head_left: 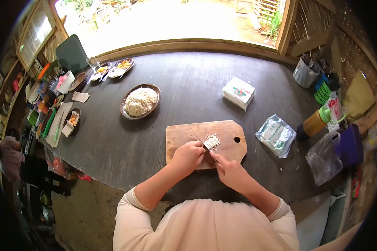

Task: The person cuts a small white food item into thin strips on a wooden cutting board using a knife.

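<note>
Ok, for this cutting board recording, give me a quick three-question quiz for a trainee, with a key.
1. Which hand grips the knife?
2. True or false: the bowl of pale shreds stands apart from the wooden cutting board.
3. Which is nearest the board's hole? A: the bowl of pale shreds; B: the packet with blue print; C: the green-lidded bottle.

Key: 1. The right hand. 2. True. 3. B.

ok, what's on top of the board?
On the board: pale cut strips, with the knife in the right hand beside them. Anything under the left hand is covered; can't tell what's there.
</note>
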A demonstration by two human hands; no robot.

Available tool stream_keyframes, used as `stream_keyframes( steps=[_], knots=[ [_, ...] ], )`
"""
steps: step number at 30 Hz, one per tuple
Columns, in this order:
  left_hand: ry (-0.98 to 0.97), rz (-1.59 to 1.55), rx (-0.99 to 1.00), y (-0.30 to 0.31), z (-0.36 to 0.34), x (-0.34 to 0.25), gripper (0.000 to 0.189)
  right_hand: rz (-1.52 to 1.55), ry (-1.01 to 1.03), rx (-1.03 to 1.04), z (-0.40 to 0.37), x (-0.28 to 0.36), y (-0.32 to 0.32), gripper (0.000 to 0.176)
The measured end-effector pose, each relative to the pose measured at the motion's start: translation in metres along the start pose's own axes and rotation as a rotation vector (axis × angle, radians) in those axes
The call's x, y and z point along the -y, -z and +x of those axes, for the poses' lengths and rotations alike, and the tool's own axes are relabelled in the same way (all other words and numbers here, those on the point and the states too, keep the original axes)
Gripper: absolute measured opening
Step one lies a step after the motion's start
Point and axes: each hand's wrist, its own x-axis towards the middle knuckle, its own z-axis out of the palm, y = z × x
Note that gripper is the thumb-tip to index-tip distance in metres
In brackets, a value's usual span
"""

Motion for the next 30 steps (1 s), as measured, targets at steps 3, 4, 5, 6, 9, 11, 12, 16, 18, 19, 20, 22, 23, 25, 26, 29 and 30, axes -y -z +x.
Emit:
stream_keyframes(
  steps=[3,4,5,6,9,11,12,16,18,19,20,22,23,25,26,29,30],
  knots=[
    [0.015,0.026,0.021,0.0,-0.001,-0.002,0.012,-0.085,0.03,-0.019,0.005,-0.006,-0.009,0.043],
    [0.012,0.006,0.018,0.001,-0.001,-0.002,0.012,-0.066,0.013,-0.012,0.005,-0.005,-0.006,0.042],
    [0.011,-0.014,0.012,0.001,-0.001,-0.002,0.012,-0.048,-0.001,-0.002,0.006,-0.004,-0.004,0.042],
    [0.013,-0.013,0.006,0.001,-0.001,-0.002,0.012,-0.051,0.003,0.0,0.005,-0.001,-0.001,0.042],
    [0.006,-0.029,-0.019,0.0,-0.002,-0.001,0.012,-0.001,-0.005,0.011,0.0,0.009,0.009,0.042],
    [-0.005,-0.049,-0.036,0.0,-0.002,0.0,0.012,-0.015,-0.054,0.04,-0.002,0.013,0.012,0.042],
    [-0.003,-0.048,-0.037,0.0,-0.002,0.0,0.012,-0.015,-0.052,0.041,-0.002,0.01,0.011,0.042],
    [0.002,-0.038,-0.018,0.0,-0.002,0.001,0.012,-0.013,-0.043,0.024,-0.004,0.006,0.01,0.043],
    [0.003,-0.037,-0.013,0.0,-0.002,0.001,0.012,-0.018,-0.059,0.033,-0.005,0.007,0.011,0.044],
    [0.01,-0.035,-0.009,0.0,-0.002,0.0,0.012,-0.017,-0.053,0.032,-0.005,0.006,0.011,0.044],
    [0.016,-0.033,-0.005,0.0,-0.002,0.0,0.012,-0.015,-0.048,0.03,-0.005,0.006,0.01,0.044],
    [0.012,-0.032,-0.009,-0.001,-0.002,0.001,0.012,-0.012,-0.053,0.035,-0.005,0.008,0.012,0.044],
    [0.007,-0.031,-0.015,-0.001,-0.002,0.002,0.012,-0.01,-0.057,0.04,-0.006,0.009,0.012,0.044],
    [0.008,-0.033,-0.014,-0.001,-0.002,0.002,0.011,-0.011,-0.06,0.038,-0.006,0.01,0.012,0.045],
    [0.008,-0.033,-0.012,-0.001,-0.003,0.002,0.011,-0.012,-0.061,0.036,-0.006,0.01,0.012,0.045],
    [0.013,-0.037,-0.014,0.0,-0.002,0.001,0.011,-0.006,-0.055,0.034,-0.006,0.01,0.012,0.045],
    [0.013,-0.037,-0.015,0.001,-0.002,0.0,0.011,-0.007,-0.054,0.034,-0.006,0.01,0.011,0.045]
  ],
)
